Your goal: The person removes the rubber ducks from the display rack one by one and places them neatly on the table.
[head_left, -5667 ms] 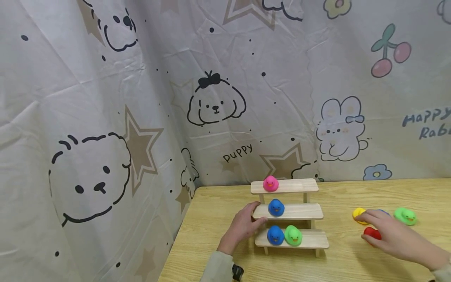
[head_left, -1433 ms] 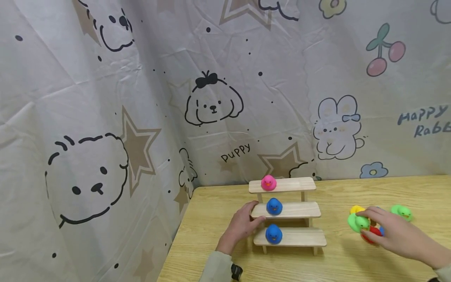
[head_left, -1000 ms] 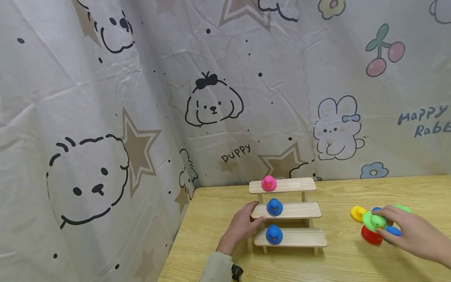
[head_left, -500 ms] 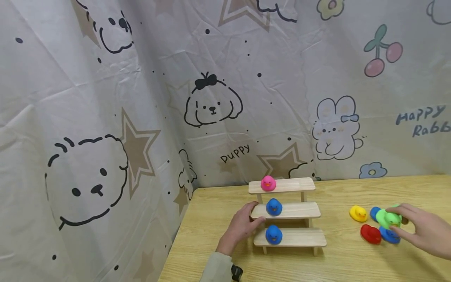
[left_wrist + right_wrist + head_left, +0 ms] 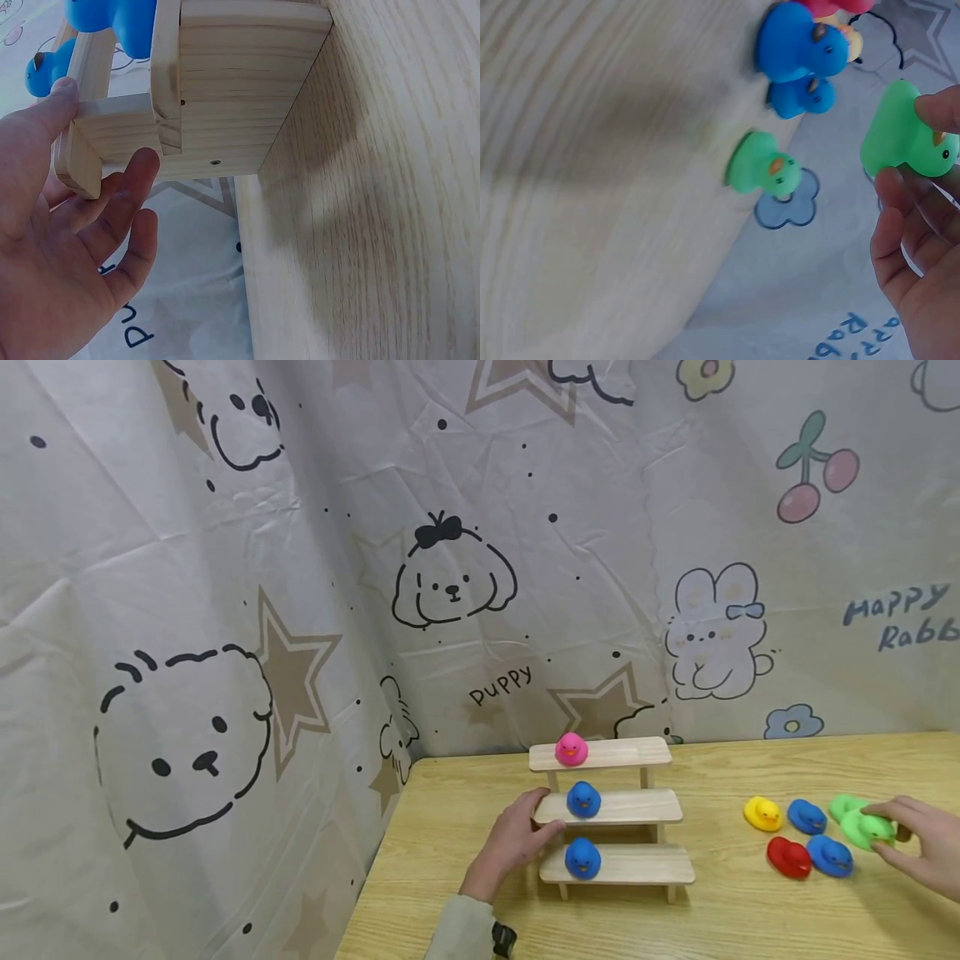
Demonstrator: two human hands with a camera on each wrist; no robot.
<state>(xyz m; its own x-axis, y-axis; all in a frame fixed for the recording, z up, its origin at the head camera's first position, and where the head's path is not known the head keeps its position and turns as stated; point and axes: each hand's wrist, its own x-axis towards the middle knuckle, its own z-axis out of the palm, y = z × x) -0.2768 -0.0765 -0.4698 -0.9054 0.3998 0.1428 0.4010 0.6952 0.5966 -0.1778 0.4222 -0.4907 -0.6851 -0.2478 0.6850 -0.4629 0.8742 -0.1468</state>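
Note:
My right hand (image 5: 926, 847) pinches a green rubber duck (image 5: 904, 131) between thumb and fingers at the right. In the right wrist view the duck is off the table, and another green duck (image 5: 757, 165) sits on the wood beyond it. My left hand (image 5: 513, 839) grips the left end of the middle tier of a three-tier wooden shelf (image 5: 637, 808); the left wrist view has the thumb against the board (image 5: 94, 67) and the fingers curled beneath. On the shelf sit a pink duck (image 5: 572, 749) on top, a blue duck (image 5: 583, 800) mid-tier and a blue duck (image 5: 582, 858) at the bottom.
Left of the right hand, a yellow duck (image 5: 762, 814), a red duck (image 5: 789, 857) and two blue ducks, one behind (image 5: 807, 817) and one in front (image 5: 831, 857), stand on the wooden table (image 5: 735, 918). A printed curtain (image 5: 600, 568) hangs behind the table and along its left.
The green duck has left the bottom tier and, in my right hand, travelled right past the red and blue ducks to beside the other green duck. My left hand stays on the shelf.

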